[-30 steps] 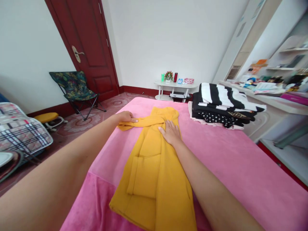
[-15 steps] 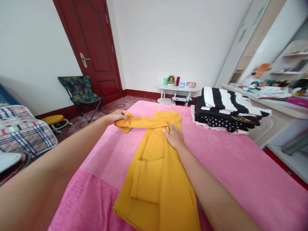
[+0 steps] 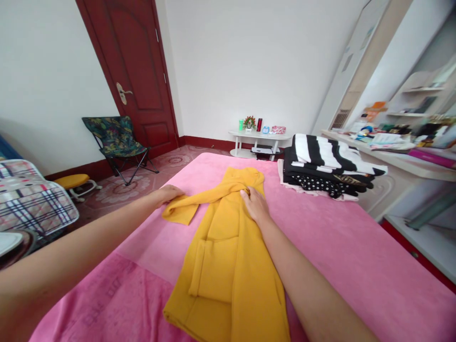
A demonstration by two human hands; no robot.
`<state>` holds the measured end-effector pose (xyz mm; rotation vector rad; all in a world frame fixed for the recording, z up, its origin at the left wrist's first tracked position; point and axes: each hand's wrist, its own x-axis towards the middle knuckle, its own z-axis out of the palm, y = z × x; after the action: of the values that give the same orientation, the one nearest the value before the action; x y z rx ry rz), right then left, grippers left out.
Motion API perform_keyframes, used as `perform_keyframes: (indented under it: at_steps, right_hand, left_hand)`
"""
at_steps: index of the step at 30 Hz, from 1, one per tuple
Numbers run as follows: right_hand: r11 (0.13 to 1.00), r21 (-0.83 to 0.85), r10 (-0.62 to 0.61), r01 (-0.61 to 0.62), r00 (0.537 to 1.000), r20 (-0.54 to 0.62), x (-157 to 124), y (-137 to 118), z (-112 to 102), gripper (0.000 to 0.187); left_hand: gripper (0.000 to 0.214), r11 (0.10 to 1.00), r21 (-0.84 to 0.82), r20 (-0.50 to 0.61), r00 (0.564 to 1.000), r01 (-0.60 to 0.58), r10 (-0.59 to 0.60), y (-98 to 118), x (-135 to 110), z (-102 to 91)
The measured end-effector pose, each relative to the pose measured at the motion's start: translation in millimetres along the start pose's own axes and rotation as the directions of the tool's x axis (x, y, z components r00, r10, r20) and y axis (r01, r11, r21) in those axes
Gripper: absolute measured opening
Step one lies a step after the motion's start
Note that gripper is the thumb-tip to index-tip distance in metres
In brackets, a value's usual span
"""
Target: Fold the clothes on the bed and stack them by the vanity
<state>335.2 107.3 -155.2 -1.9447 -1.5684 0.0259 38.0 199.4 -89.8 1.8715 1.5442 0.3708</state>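
Note:
A long yellow sweatshirt (image 3: 213,270) lies lengthwise on the pink bed cover (image 3: 320,242), its gathered neck end away from me and a large pocket on its front. One sleeve (image 3: 178,212) runs out to the left, its cuff end doubled back. At the upper edge of that sleeve, my left hand (image 3: 168,194) has its fingers closed on the fabric; the fingertips are partly hidden. My right hand (image 3: 256,203) grips the cloth where the sleeve crosses the chest, thumb and fingers drawn together.
Folded clothes (image 3: 324,164), black, white and dotted, are stacked on the bed's far right. Beyond the bed stands a low white table (image 3: 261,137) with small items. A folding chair (image 3: 121,142) and yellow stool (image 3: 73,181) are left. A cluttered counter (image 3: 395,154) runs along the right.
The sleeve has swung lower, toward me, and its cuff end now lies folded on the bed. My left hand has moved down and slightly left; my right fingers have drawn in on the cloth.

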Motion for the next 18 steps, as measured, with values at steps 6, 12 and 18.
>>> perform_keyframes:
  at_steps: [6, 12, 18]
  right_hand:
    - [1.000, -0.007, -0.009, 0.009, 1.000, -0.005, 1, 0, 3, 0.052]
    - [1.000, 0.023, -0.003, 0.003, 1.000, -0.018, 1, 2, 4, 0.051]
    - [0.974, 0.220, 0.065, -0.059, 0.998, -0.023, 4, 7, 4, 0.051]
  left_hand:
    - [0.063, 0.874, 0.338, 0.096, 0.937, -0.349, 0.337, -21, -29, 1.3]
    - [0.025, 0.837, 0.455, 0.041, 0.946, -0.304, 0.322, -11, -36, 7.3]
    - [0.033, 0.879, -0.474, 0.011, 0.998, -0.052, 0.065, 51, -74, -12.1]
